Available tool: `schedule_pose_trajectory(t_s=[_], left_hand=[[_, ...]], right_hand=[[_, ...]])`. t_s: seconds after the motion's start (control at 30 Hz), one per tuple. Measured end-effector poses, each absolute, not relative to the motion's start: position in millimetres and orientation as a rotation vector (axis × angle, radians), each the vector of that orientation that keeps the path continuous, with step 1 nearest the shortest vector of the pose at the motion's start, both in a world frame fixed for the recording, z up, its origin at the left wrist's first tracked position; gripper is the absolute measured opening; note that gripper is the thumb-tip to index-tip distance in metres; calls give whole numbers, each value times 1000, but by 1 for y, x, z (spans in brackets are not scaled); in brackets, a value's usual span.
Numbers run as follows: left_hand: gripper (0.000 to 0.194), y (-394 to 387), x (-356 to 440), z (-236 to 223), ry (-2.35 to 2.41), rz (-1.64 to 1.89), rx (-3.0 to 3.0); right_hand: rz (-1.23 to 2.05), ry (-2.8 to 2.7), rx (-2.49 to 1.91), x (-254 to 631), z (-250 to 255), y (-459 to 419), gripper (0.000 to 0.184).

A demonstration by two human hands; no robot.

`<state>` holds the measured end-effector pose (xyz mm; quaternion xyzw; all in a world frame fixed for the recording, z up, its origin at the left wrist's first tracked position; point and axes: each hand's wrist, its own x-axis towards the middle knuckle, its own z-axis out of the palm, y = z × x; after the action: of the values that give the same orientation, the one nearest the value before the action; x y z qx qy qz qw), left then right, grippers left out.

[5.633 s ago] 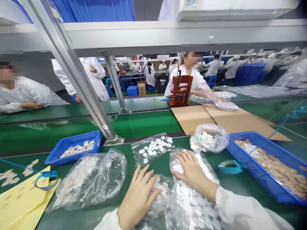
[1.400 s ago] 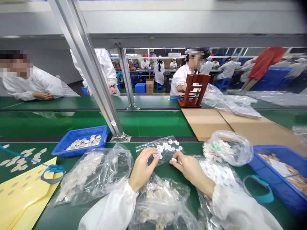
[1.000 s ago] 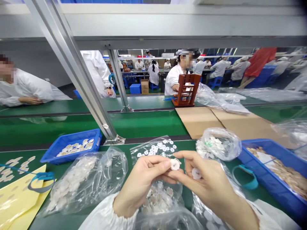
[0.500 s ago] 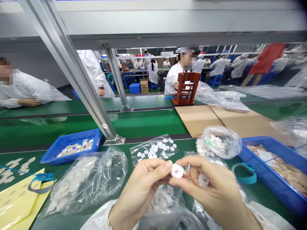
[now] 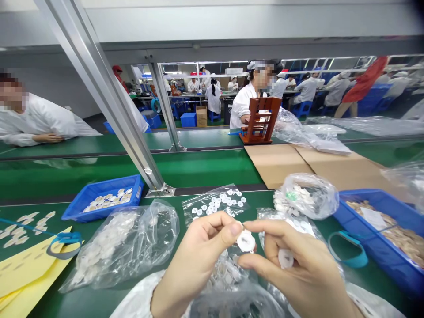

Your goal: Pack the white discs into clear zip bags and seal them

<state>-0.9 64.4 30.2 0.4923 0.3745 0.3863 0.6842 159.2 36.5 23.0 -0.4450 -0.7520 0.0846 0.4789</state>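
My left hand (image 5: 205, 247) pinches a small round white disc (image 5: 246, 240) between thumb and forefinger. The disc has a grey mark at its middle and a tiny tab at its lower rim. Around its right side, the thumb and forefinger of my right hand (image 5: 291, 256) are spread apart; whether they touch the disc I cannot tell. A second white disc (image 5: 285, 258) is tucked against the curled fingers of that hand. Below both hands lies a clear bag of pale discs (image 5: 227, 274), partly hidden. Just beyond them a flat clear bag (image 5: 220, 203) carries several small white round pieces.
Blue bins stand left (image 5: 102, 198) and right (image 5: 384, 229), holding pale pieces. Plastic bags (image 5: 122, 243), yellow sheets (image 5: 29, 274) and a teal-and-grey strap (image 5: 347, 249) lie on the green table. A metal post (image 5: 109, 97) rises ahead; co-workers sit beyond.
My right thumb and forefinger have spread wider around the disc, which has turned slightly and sits a little lower. The left hand keeps its pinch. The whole view has shifted slightly.
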Motion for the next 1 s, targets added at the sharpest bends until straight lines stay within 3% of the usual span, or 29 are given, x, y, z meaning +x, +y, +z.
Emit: schedule_pose_trajectory(t_s=[1.0], left_hand=[[33,65,3,34,785,843,1059]], right_hand=[[58,-1743,-1100,153,19,37,22]])
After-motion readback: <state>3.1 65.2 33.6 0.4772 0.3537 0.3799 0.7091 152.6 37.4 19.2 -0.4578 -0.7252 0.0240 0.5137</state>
